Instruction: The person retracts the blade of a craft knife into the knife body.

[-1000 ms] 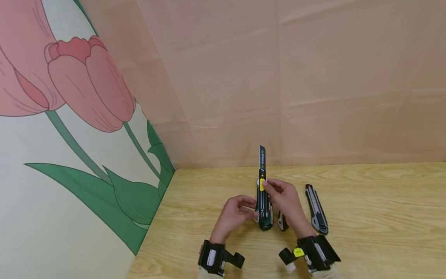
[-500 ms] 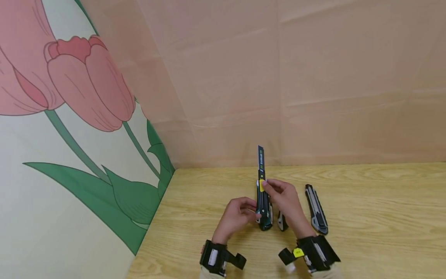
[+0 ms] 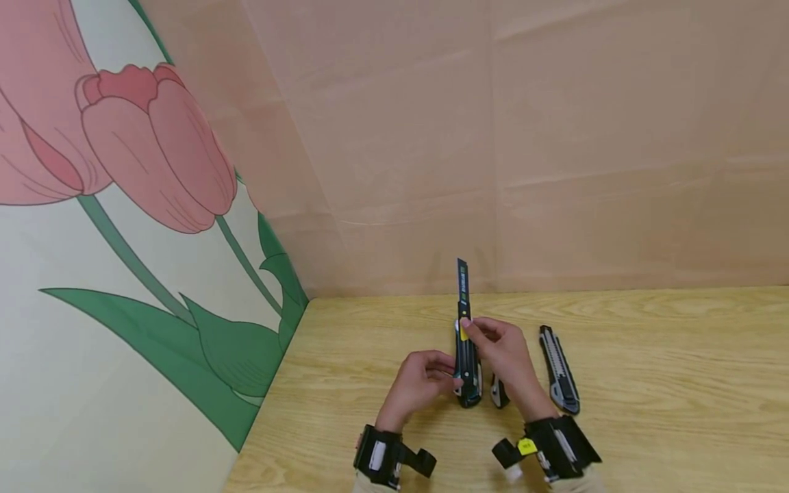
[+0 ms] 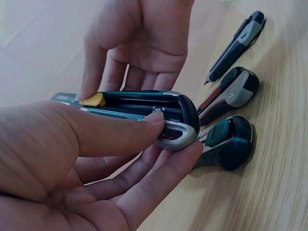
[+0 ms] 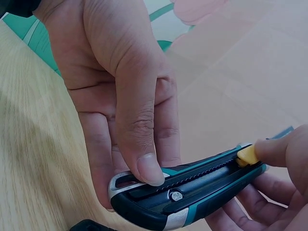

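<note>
A black and teal utility knife (image 3: 467, 373) is held up between both hands, its blade (image 3: 462, 282) extended far out and pointing away. My left hand (image 3: 419, 380) pinches the rear end of the handle, thumb on top and fingers beneath, as the left wrist view shows. At the front, the right hand (image 3: 508, 352) grips the handle with its thumb against the yellow slider (image 5: 247, 156). Its other fingers curl under the knife. A metal screw (image 5: 176, 195) shows in the handle's black channel.
On the wooden table (image 3: 672, 383) lie other utility knives: a grey and black one (image 3: 561, 373) right of the hands and another (image 3: 499, 392) partly behind the right hand. The left wrist view also shows a teal-buttoned knife (image 4: 226, 143). A tan wall covering (image 3: 616, 171) rises behind.
My left hand has shifted slightly right along the knife's rear. The right thumb now covers more of the yellow slider. The blade stays extended.
</note>
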Demonstrator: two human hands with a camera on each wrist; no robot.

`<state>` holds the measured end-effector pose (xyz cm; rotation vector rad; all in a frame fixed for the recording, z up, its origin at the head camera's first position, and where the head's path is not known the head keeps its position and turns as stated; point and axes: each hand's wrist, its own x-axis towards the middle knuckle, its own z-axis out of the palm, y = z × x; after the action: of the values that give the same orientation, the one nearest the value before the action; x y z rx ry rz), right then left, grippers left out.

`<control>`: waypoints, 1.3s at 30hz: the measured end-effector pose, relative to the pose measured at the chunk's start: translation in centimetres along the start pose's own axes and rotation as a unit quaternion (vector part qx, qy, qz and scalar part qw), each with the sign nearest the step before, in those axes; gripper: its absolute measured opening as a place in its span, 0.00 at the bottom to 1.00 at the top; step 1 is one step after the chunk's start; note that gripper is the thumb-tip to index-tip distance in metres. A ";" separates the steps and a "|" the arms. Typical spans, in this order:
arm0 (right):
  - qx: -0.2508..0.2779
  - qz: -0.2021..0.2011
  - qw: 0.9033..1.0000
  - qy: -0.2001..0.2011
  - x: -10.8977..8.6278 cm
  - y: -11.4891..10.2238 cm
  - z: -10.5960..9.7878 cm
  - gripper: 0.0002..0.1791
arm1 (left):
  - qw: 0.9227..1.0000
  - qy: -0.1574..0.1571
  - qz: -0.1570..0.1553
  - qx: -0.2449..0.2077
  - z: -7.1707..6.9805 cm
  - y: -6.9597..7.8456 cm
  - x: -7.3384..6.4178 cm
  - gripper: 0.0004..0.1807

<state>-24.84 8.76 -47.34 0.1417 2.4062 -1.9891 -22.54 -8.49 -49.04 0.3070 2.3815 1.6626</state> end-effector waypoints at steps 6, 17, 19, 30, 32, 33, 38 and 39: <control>-0.007 -0.017 1.000 -0.004 0.1 0.2 0.0 0.27 | 1.000 0.003 -0.009 0.003 0.1 0.1 0.0 0.13; -0.007 -0.041 0.999 0.001 0.1 0.3 0.2 0.26 | 1.000 0.000 -0.008 0.007 0.0 0.2 -0.1 0.13; -0.006 -0.041 0.999 0.002 0.1 0.3 0.2 0.27 | 1.000 -0.001 -0.008 0.007 -0.1 0.2 -0.1 0.13; -0.002 -0.046 0.999 -0.001 -0.1 0.0 0.4 0.25 | 1.000 -0.004 -0.014 0.005 -0.3 0.1 -0.2 0.12; -0.003 -0.048 0.999 -0.002 -0.1 0.1 0.4 0.24 | 1.000 -0.003 -0.018 0.005 -0.3 0.0 -0.2 0.12; -0.004 -0.049 0.999 -0.003 -0.1 0.1 0.4 0.24 | 1.000 -0.002 -0.020 0.005 -0.3 0.0 -0.2 0.12; -0.001 -0.044 0.999 -0.006 -0.2 -0.1 0.6 0.24 | 1.000 -0.001 -0.017 0.000 -0.4 0.0 -0.2 0.12; 0.001 -0.041 0.999 -0.005 -0.2 -0.1 0.6 0.25 | 1.000 -0.001 -0.014 -0.002 -0.4 0.0 -0.2 0.12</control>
<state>-24.69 8.16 -47.32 0.0327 2.4422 -2.0189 -22.42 -8.92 -48.94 0.2730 2.3696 1.6521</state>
